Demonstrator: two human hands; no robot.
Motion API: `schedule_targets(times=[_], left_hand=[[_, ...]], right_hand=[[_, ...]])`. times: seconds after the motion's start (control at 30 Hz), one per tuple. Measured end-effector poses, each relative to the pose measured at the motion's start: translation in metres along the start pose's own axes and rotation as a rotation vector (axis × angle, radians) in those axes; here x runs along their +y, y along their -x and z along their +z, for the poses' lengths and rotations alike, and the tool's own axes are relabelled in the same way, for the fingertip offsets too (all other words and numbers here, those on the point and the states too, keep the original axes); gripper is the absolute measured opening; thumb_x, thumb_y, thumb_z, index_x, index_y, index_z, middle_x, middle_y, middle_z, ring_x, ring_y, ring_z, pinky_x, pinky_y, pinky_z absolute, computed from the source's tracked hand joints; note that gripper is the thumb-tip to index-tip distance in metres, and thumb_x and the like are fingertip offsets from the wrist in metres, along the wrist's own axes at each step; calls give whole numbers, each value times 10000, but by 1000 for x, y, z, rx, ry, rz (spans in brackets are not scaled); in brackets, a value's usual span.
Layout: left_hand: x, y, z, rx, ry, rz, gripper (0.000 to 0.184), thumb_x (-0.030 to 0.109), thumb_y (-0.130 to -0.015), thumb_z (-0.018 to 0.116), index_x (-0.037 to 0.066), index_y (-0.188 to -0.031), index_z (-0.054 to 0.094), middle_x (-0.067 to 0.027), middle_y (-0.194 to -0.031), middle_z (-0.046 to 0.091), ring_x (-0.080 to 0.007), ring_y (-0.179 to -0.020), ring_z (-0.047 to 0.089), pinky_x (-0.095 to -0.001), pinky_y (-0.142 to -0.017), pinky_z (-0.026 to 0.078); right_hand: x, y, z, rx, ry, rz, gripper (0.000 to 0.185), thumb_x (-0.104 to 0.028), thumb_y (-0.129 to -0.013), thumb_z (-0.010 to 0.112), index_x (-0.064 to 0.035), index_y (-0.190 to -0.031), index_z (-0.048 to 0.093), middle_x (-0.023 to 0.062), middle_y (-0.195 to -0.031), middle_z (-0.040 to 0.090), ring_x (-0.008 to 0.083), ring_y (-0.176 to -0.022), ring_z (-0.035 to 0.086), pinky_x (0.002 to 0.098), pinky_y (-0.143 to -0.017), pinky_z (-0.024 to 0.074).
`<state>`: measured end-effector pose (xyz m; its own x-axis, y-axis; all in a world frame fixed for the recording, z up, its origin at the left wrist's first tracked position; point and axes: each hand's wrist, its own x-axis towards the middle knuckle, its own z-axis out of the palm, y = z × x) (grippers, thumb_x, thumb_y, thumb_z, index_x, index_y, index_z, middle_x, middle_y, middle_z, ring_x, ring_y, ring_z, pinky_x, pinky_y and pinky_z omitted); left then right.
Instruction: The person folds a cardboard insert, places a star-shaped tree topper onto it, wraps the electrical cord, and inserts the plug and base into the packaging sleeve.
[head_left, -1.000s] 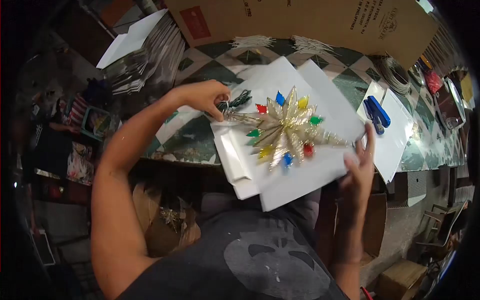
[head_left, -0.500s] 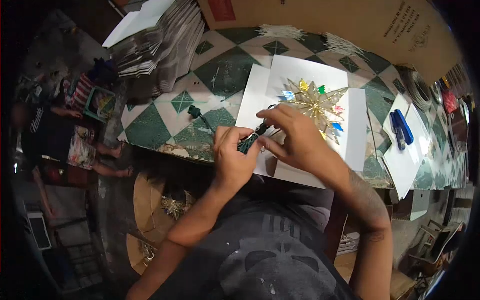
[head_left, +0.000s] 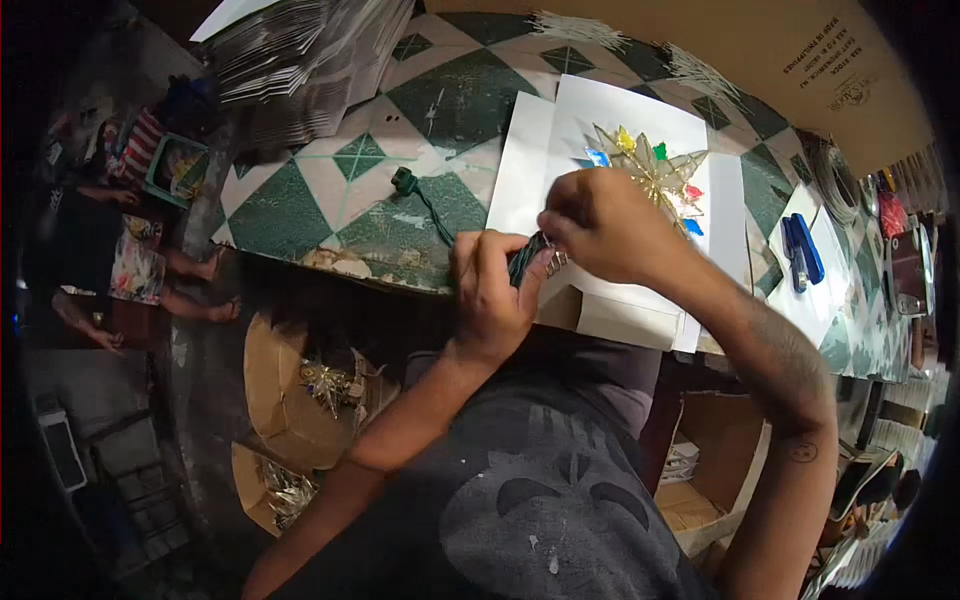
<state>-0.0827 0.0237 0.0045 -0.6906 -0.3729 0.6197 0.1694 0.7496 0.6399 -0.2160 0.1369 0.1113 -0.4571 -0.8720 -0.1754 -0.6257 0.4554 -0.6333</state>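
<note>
My left hand (head_left: 492, 288) is closed round a bundle of dark green electric cord (head_left: 524, 258) at the table's front edge. From the bundle the cord runs left to a green plug (head_left: 404, 181) on the tiles. My right hand (head_left: 612, 225) is pinched at the bundle's upper end; what its fingertips grip is hidden. Just beyond the right hand, a gold star ornament (head_left: 665, 178) with coloured pieces lies on an opened white cardboard box (head_left: 520, 150). The right hand covers part of the star.
A blue stapler (head_left: 803, 252) lies on white sheets at right. Stacked flat packaging (head_left: 290, 75) stands at back left. White sticks (head_left: 580, 30) lie at the back before a big carton (head_left: 740, 45). Below are boxes with gold stars (head_left: 330, 385). Another person (head_left: 110, 250) sits at left.
My right hand has drawn in to the bundle's upper end, its fingers now pinched. My left hand still holds the cord. The camera view has shifted slightly.
</note>
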Motion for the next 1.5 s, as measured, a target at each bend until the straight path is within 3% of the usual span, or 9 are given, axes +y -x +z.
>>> schedule_targets(times=[0.13, 0.47, 0.6, 0.8, 0.93, 1.3, 1.33, 1.43, 1.5], left_hand=[[0, -8, 9, -36, -9, -89, 175, 123, -925, 711, 56, -1046, 602, -134, -903, 596, -302, -805, 532, -425, -776, 421], [-3, -5, 14, -69, -134, -75, 189, 148, -964, 638, 58, -1127, 600, -135, -866, 608, -308, -763, 534, -439, -773, 395], [-4, -3, 14, -50, -106, -25, 195, 142, -965, 615, 47, -1134, 596, -136, -830, 589, -310, -748, 530, -449, -765, 399], [-4, 0, 18, -82, -161, -45, 240, 184, -957, 597, 59, -1162, 607, -158, -865, 593, -335, -746, 522, -466, -768, 400], [-4, -4, 19, -153, -169, -152, 216, 202, -950, 597, 71, -1122, 605, -159, -836, 581, -345, -724, 520, -476, -756, 404], [-5, -10, 22, 64, -113, -160, 257, 140, -936, 619, 48, -1174, 647, -168, -825, 607, -335, -752, 553, -499, -698, 422], [-3, -11, 21, 51, -132, -162, 265, 117, -933, 621, 42, -1185, 657, -175, -832, 623, -344, -777, 572, -513, -700, 433], [3, -21, 8, -194, -146, -340, 237, 81, -922, 642, 36, -1153, 670, -200, -865, 663, -360, -822, 622, -509, -739, 480], [-19, -17, 10, -187, -18, -240, 261, 40, -893, 685, 27, -1153, 673, -200, -891, 687, -352, -802, 657, -485, -744, 523]], right_hand=[[11, 14, 21, 230, -154, 134, 84, 3, -828, 744, -7, -910, 736, 135, -1010, 732, 219, -683, 608, 319, -643, 491], [38, 30, 60, 819, 466, -531, 211, -69, -786, 804, -16, -987, 767, 156, -971, 728, 244, -744, 633, 351, -650, 510], [5, 35, 50, 492, -227, 104, 209, -48, -793, 777, -21, -1001, 772, 152, -1054, 720, 253, -831, 637, 346, -736, 511], [-17, 14, 17, 97, -57, 371, 190, -45, -797, 746, -17, -983, 772, 129, -1030, 697, 276, -863, 631, 347, -769, 508], [2, 8, 14, 239, 585, -465, 25, -3, -860, 709, -9, -843, 726, 105, -858, 627, 240, -717, 564, 326, -647, 464], [-147, 112, 18, 158, 619, 83, 93, -21, -819, 743, -78, -797, 673, 51, -836, 624, 247, -608, 545, 366, -584, 459], [-165, 121, 50, 406, 103, -109, 79, -72, -782, 786, -92, -819, 719, 35, -782, 618, 243, -559, 525, 380, -556, 455], [-121, 21, 122, 195, 290, -873, 323, -107, -846, 781, -37, -1159, 735, 114, -1002, 695, 267, -792, 644, 357, -684, 494], [-115, -9, 151, 443, 168, -622, 366, -116, -927, 705, -12, -1277, 686, 161, -1179, 708, 270, -886, 648, 353, -756, 506]])
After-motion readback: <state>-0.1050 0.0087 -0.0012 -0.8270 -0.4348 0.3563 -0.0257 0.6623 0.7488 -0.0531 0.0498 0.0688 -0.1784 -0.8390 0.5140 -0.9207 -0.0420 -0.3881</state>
